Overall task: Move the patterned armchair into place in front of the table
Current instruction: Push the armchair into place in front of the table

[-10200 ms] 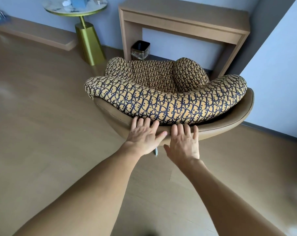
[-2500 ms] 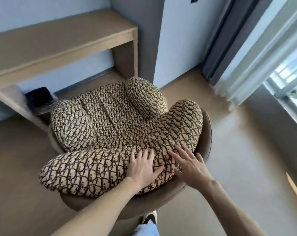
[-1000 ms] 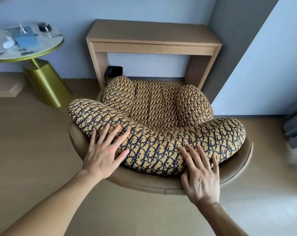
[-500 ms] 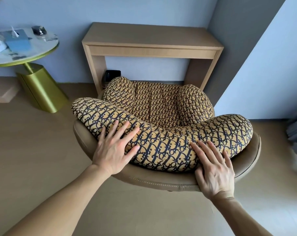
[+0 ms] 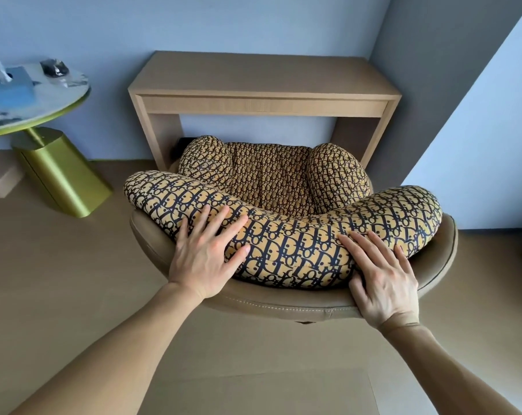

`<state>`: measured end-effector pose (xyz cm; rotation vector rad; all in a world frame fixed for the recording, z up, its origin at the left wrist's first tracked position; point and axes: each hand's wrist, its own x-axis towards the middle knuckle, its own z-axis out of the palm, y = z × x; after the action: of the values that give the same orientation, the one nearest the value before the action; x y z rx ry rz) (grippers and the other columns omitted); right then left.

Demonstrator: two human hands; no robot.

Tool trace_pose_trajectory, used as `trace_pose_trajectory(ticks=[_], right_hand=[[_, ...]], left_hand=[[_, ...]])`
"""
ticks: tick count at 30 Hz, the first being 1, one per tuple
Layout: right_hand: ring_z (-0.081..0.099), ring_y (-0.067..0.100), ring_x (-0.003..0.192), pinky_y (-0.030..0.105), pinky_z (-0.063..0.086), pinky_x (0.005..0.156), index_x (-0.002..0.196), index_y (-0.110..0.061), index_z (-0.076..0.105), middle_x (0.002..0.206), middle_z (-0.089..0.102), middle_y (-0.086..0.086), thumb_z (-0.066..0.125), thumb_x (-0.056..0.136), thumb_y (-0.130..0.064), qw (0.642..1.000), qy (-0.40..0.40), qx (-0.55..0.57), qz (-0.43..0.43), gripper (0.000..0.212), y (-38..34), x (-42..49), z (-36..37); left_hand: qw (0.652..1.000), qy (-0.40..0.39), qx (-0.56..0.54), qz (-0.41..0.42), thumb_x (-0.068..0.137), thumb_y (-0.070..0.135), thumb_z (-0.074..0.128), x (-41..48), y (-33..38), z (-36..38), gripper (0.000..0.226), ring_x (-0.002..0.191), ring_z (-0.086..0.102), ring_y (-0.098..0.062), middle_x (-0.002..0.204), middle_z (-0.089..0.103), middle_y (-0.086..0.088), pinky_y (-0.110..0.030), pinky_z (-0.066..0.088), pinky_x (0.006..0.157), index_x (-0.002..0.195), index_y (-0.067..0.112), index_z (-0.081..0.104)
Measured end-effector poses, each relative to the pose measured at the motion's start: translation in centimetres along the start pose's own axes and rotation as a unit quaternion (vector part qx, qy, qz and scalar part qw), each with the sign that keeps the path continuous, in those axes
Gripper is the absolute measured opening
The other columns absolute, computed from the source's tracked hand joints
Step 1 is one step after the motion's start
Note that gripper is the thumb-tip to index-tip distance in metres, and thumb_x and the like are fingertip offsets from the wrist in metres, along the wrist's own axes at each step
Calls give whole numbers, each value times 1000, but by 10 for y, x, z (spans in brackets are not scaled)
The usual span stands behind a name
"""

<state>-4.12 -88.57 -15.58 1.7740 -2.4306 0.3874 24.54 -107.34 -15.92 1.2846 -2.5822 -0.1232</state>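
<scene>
The armchair (image 5: 271,187) sits mid-frame, its front tucked at the desk (image 5: 262,82) opening. My left hand (image 5: 206,253) and right hand (image 5: 382,280) lie flat, fingers spread, on its padded back. I judge this the final nudge: a straight, even push.

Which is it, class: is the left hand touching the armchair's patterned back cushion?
Touching. The head view shows the left hand pressed flat on the patterned back cushion.

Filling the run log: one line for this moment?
step: pushing armchair toward table | left hand: flat on back cushion | right hand: flat on cushion and shell rim | front at table opening
</scene>
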Motion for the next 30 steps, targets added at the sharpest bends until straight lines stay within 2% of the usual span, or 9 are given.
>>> trace_pose_trajectory(ticks=[8, 16, 22, 26, 30], right_hand=[[32, 17, 153, 56, 31, 120, 154, -39, 40, 160, 44, -13, 41, 84, -38, 1000, -5, 6, -18, 70, 47, 81, 10], [35, 19, 152, 58, 29, 120, 153, -38, 42, 158, 48, -10, 43, 86, -39, 1000, 5, 15, -24, 67, 61, 139, 25], [31, 19, 153, 57, 27, 121, 154, -39, 39, 160, 45, -11, 41, 88, -39, 999, -9, 13, -29, 66, 78, 153, 24], [29, 18, 154, 55, 23, 123, 154, -41, 38, 161, 43, -11, 39, 90, -42, 999, -6, 27, -29, 65, 79, 149, 26], [19, 17, 157, 56, 15, 126, 157, -43, 28, 166, 33, -11, 32, 94, -48, 998, -34, 21, -43, 63, 78, 146, 33]], left_hand=[[1000, 5, 5, -23, 95, 74, 18, 78, 16, 17, 64, 157, 11, -23, 169, 22, 10, -60, 14, 124, 155, 53, 22], [999, 10, 13, -37, 95, 74, 19, 134, 10, 29, 62, 157, 10, -21, 169, 20, 12, -59, 12, 125, 154, 54, 23], [999, 17, 13, -45, 95, 72, 21, 143, 24, 36, 61, 157, 12, -22, 168, 23, 11, -59, 10, 125, 153, 54, 27], [998, 18, 19, -48, 96, 73, 16, 140, 26, 37, 61, 157, 9, -22, 169, 20, 10, -60, 7, 125, 153, 56, 22], [996, 6, 70, -50, 100, 69, 13, 131, 30, 37, 58, 157, 10, -24, 170, 18, 6, -64, 6, 124, 155, 53, 16]])
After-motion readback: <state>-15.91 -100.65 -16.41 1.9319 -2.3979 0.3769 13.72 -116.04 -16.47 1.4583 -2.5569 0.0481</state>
